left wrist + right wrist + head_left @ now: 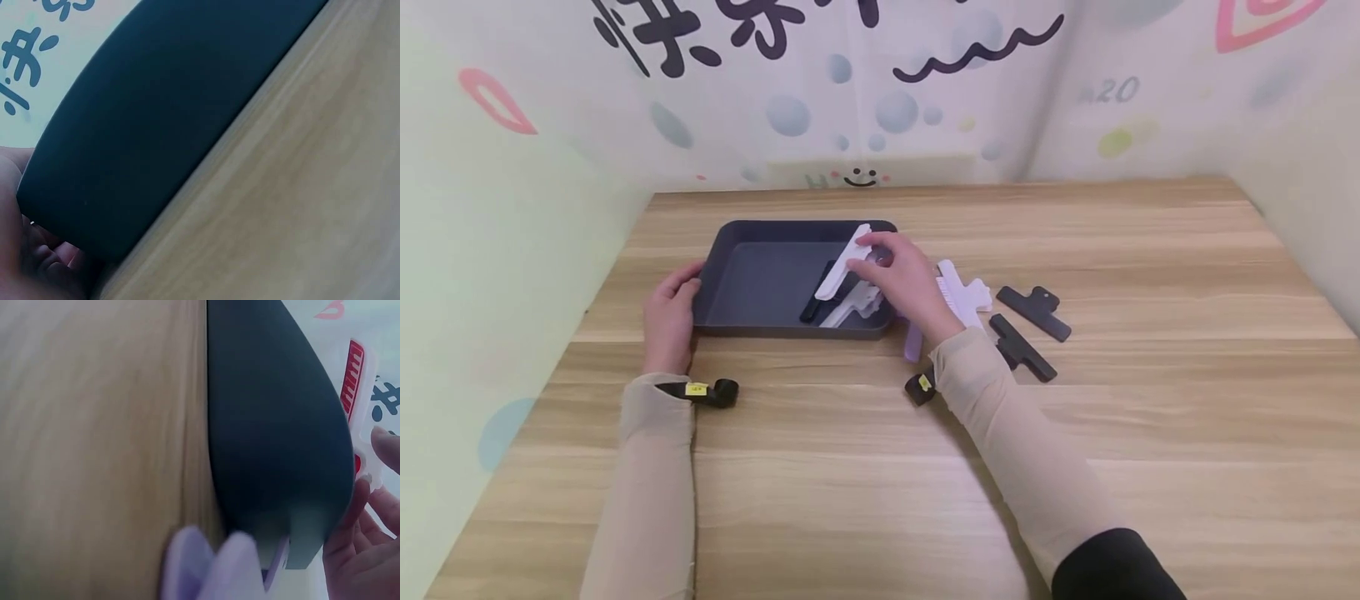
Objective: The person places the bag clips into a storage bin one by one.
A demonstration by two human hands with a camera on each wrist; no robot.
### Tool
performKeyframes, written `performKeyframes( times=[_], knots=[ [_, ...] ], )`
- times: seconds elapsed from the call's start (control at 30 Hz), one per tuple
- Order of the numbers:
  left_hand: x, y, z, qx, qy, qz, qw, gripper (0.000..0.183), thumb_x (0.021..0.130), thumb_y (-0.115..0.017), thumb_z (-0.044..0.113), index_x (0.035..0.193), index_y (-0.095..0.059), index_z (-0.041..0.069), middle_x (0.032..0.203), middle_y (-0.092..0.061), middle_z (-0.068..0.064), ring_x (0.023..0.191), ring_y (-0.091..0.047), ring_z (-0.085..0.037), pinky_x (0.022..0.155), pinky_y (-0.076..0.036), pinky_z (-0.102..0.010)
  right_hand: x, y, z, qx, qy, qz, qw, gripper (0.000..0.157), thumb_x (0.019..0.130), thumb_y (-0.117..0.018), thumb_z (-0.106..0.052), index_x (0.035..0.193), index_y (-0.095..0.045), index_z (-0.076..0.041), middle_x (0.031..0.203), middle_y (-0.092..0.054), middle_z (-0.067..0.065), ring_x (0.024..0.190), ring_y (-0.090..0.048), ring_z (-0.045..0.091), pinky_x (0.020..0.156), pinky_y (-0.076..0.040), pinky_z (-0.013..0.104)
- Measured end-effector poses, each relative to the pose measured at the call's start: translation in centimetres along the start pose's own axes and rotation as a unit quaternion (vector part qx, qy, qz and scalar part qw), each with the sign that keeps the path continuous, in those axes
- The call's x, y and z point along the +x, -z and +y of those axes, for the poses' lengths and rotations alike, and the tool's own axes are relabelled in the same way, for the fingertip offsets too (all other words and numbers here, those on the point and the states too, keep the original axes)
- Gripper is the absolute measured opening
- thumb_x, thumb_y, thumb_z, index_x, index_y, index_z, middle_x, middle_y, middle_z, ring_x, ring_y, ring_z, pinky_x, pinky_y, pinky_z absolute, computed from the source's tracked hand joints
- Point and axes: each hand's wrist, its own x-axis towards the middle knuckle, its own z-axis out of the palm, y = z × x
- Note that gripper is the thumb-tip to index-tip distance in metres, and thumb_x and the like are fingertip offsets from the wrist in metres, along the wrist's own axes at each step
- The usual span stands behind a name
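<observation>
A dark grey tray (752,331) sits on the table. At its left end my left hand (670,312) grips the side; in the left wrist view the curled fingers (53,256) are partly hidden behind the tray's corner. Above the tray's right part, my right hand (906,279) pinches a white clip (844,262) between thumb and fingers. The right wrist view shows red on that white clip (354,381). Beneath it, a black clip (811,307) and a whitish clip (853,304) lie in the tray.
Right of the tray lie a white clip (962,296), a purple clip (913,342) partly hidden by the right hand, and two black clips (1033,312), the nearer black clip (1026,350) close to the right sleeve. A printed wall covering (850,108) rises behind the table.
</observation>
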Motion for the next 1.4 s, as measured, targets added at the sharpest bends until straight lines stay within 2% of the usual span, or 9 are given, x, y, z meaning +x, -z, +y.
performKeyframes(
  times=[0.1,0.27,0.47,0.63,0.77,0.87,1.13,1.27,1.4],
  knots=[
    [0.0,-0.1,-0.1,0.003,-0.004,0.0,1.0,0.029,0.091,-0.051,0.02,0.118,-0.06,0.014,0.124,-0.052,0.001,0.114,-0.04,-0.01,0.099,-0.026,-0.025,0.2,-0.2,-0.1,0.001,0.007,0.001,1.0,0.041,0.077,-0.067,-0.041,0.113,-0.057,-0.024,0.094,-0.056,-0.005,0.076,-0.053,0.011,0.064,-0.044,0.027],
    [-0.1,-0.2,-0.4,-0.002,-0.006,0.0,1.0,0.029,0.091,-0.051,0.019,0.117,-0.06,0.012,0.123,-0.053,0.0,0.113,-0.042,-0.011,0.097,-0.029,-0.025,0.4,-0.7,0.0,0.026,-0.003,-0.022,0.999,0.042,0.078,-0.067,-0.036,0.115,-0.056,-0.022,0.084,-0.058,-0.002,0.065,-0.057,0.013,0.059,-0.047,0.028],
    [-0.5,-0.4,-0.8,0.008,-0.005,0.003,1.0,0.029,0.091,-0.051,0.019,0.117,-0.06,0.012,0.123,-0.053,-0.001,0.112,-0.043,-0.01,0.095,-0.031,-0.024,0.7,-1.4,0.0,0.026,-0.018,-0.036,0.999,0.043,0.078,-0.068,-0.034,0.117,-0.054,-0.022,0.091,-0.054,-0.001,0.066,-0.058,0.012,0.061,-0.048,0.026],
    [-0.8,-0.3,-1.0,0.015,-0.005,0.002,0.9999,0.03,0.091,-0.051,0.018,0.118,-0.059,0.011,0.124,-0.053,-0.003,0.112,-0.043,-0.011,0.095,-0.03,-0.025,1.1,-1.9,-0.2,0.014,-0.007,-0.04,0.999,0.04,0.079,-0.066,-0.033,0.115,-0.055,-0.019,0.098,-0.05,-0.001,0.065,-0.059,0.012,0.06,-0.048,0.024],
    [-0.8,-0.2,-0.8,0.014,-0.001,0.003,0.9999,0.03,0.091,-0.05,0.017,0.119,-0.059,0.01,0.124,-0.053,-0.003,0.112,-0.043,-0.011,0.095,-0.03,-0.025,1.4,-2.3,-0.4,-0.017,0.008,-0.042,0.999,0.039,0.08,-0.065,-0.035,0.114,-0.055,-0.018,0.102,-0.049,-0.001,0.064,-0.058,0.01,0.059,-0.048,0.023],
    [-0.5,-0.2,-0.4,0.017,-0.006,0.004,0.9998,0.03,0.091,-0.05,0.018,0.118,-0.059,0.01,0.123,-0.053,-0.002,0.111,-0.043,-0.011,0.094,-0.03,-0.025,1.7,-2.3,-0.6,-0.041,0.012,-0.035,0.998,0.039,0.08,-0.064,-0.039,0.112,-0.056,-0.019,0.106,-0.05,-0.001,0.065,-0.058,0.01,0.064,-0.045,0.023],
    [-0.2,-0.1,0.3,0.008,-0.012,0.008,0.9999,0.029,0.09,-0.051,0.017,0.117,-0.06,0.01,0.121,-0.054,-0.003,0.11,-0.044,-0.012,0.092,-0.031,-0.024,2.2,-2.4,-1.2,-0.106,0.008,-0.017,0.994,0.035,0.079,-0.064,-0.043,0.102,-0.058,-0.019,0.106,-0.052,-0.002,0.089,-0.045,0.013,0.075,-0.038,0.027],
    [-0.3,0.1,0.3,0.002,-0.012,0.01,0.9999,0.029,0.09,-0.051,0.017,0.116,-0.06,0.01,0.12,-0.055,-0.003,0.109,-0.044,-0.012,0.092,-0.031,-0.024,2.4,-2.8,-1.4,-0.14,0.01,-0.016,0.99,0.033,0.078,-0.063,-0.044,0.099,-0.058,-0.018,0.101,-0.052,-0.002,0.089,-0.045,0.013,0.077,-0.038,0.027],
    [-0.2,0.1,0.3,0.004,-0.015,0.012,0.9998,0.028,0.09,-0.052,0.018,0.116,-0.061,0.01,0.119,-0.055,-0.002,0.109,-0.044,-0.011,0.093,-0.031,-0.024,2.5,-3.1,-1.6,-0.171,0.006,-0.012,0.985,0.033,0.079,-0.062,-0.046,0.096,-0.057,-0.018,0.095,-0.051,-0.002,0.085,-0.045,0.012,0.073,-0.039,0.028]
  ],
)
